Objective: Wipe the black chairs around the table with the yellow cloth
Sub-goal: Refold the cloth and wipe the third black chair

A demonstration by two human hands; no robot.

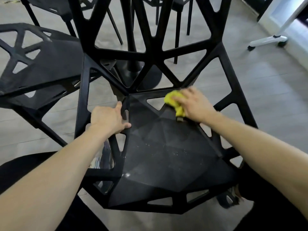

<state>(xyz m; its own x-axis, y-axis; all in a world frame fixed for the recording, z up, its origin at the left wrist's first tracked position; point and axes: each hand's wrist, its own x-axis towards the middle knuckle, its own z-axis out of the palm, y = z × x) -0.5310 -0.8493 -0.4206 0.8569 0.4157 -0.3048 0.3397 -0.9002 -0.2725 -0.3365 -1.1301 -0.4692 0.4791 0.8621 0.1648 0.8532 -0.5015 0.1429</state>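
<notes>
Below us, black chair (166,155) fills view: faceted seat, triangular cut-outs, pale specks mid-seat, so wiping looks unfinished to us. Second black chair (38,67) beside it at left, table pedestal (133,64) beyond backrest. Our left hand (108,119) grips seat's left frame bar, fingers curled round it, thumb on seat; likely steadying chair. Our right hand (195,104) presses bunched yellow cloth (173,102) at seat's rear right; fingers blurred, exact spread unclear.

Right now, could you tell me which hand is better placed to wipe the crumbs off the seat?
Right. The right hand already grips the yellow cloth at the seat's back edge, while the left hand grips the chair frame, steadying it.
</notes>
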